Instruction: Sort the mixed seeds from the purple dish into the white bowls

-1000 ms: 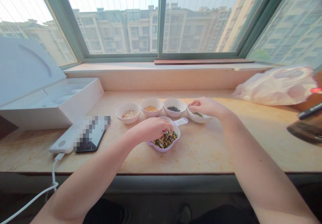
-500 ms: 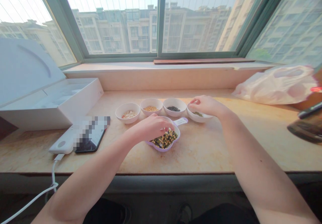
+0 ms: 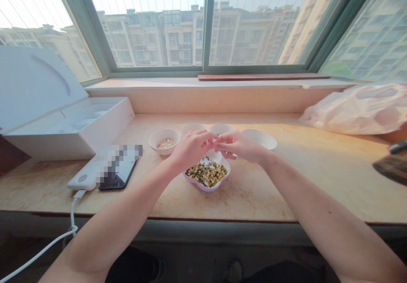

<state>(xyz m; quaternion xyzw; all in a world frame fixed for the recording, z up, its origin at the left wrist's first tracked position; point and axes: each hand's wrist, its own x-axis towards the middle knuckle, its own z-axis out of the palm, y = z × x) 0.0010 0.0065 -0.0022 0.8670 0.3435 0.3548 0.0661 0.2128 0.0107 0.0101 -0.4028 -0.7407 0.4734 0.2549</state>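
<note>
Over the back of a purple-and-white scalloped bowl [image 3: 207,188], my left hand [image 3: 192,149] and my right hand [image 3: 240,146] meet at the fingertips. Both have their fingers pinched together; whatever lies between them is too small to make out. Mixed beans [image 3: 208,173], black, yellow and green, cover the bowl's floor, with a bare white patch near the back. Behind stands a row of small white bowls. The leftmost bowl [image 3: 153,144] holds pale flakes. My hands partly cover the second bowl [image 3: 192,127], the third bowl [image 3: 221,128] and the rightmost bowl [image 3: 269,141].
At left are an open white box [image 3: 108,124], a white power bank [image 3: 82,178] with a cable [image 3: 72,213], and a black phone [image 3: 119,178]. A plastic bag [image 3: 356,111] lies at the back right, near a dark glossy object [image 3: 391,166]. The counter's front edge runs below.
My right hand has left the rightmost bowl and come left to my left hand. My left hand has risen slightly off the beans. The view has shifted a little.
</note>
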